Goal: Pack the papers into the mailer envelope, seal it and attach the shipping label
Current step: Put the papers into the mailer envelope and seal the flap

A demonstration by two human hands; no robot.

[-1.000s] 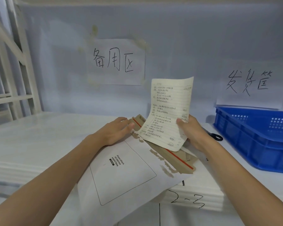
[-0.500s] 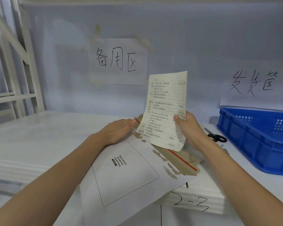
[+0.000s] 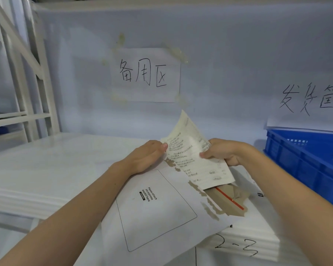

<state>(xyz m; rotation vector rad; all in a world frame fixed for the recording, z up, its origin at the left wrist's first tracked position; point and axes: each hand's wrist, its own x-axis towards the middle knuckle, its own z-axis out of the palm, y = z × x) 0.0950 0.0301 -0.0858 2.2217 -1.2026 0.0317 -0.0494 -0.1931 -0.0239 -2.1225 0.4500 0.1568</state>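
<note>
1. The mailer envelope point(image 3: 158, 210) lies flat on the white shelf point(image 3: 52, 169), its open end towards the back wall and its near end hanging over the shelf's front edge; the printed box reading "Please attach sto express waybill here" faces up
2. The left hand point(image 3: 144, 158) rests on the envelope's upper left corner, fingers straight and together, with the tips touching the left edge of the paper
3. The right hand point(image 3: 225, 154) pinches the paper point(image 3: 192, 156) between thumb and curled fingers at its right edge
4. The paper (lined, with handwriting on it) is tilted, top corner pointing up and its lower end over the envelope's torn mouth; whether it is inside yet cannot be told
5. The brown flap point(image 3: 229, 200) with its red strip lies open just below the paper
6. A blue crate point(image 3: 306, 166) stands on the right, and two handwritten signs point(image 3: 145, 74) hang on the wall; the shelf front reads "2-3"
</note>
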